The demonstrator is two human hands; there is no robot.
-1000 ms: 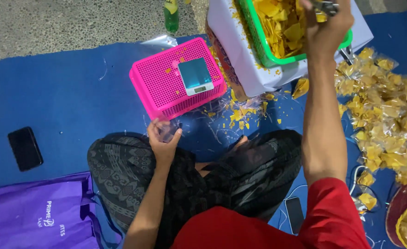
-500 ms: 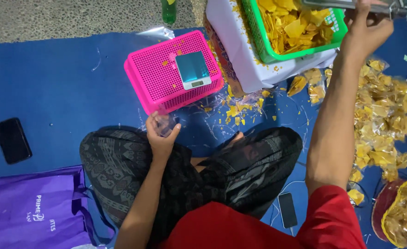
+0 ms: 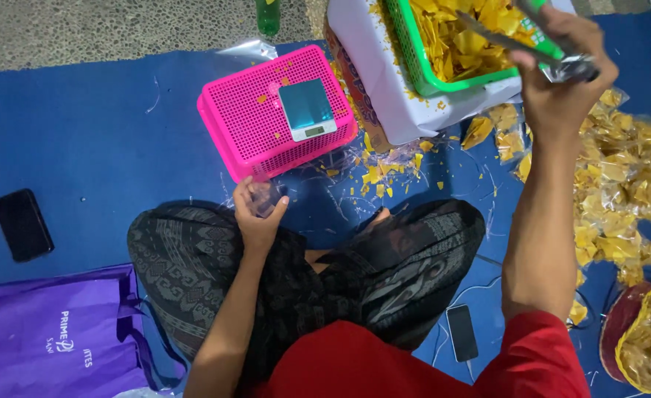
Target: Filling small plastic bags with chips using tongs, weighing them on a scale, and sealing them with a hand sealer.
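Clear bag (image 3: 265,197), pinched in left fingers (image 3: 246,197)

R hand (image 3: 561,70) has moved: 1 s ago it was up inside the green basket (image 3: 414,66) among the yellow chips (image 3: 458,37), gripping a metal scoop. Half a sec ago it had swung out past the basket's right rim. Now it's lower, at the basket's near-right corner, over the white box edge, w/ the metal scoop (image 3: 502,37) angled back across the chips & a clear plastic bag (image 3: 579,68) pinched in the same fist. Forearm has come in closer to the packed bags on the right.
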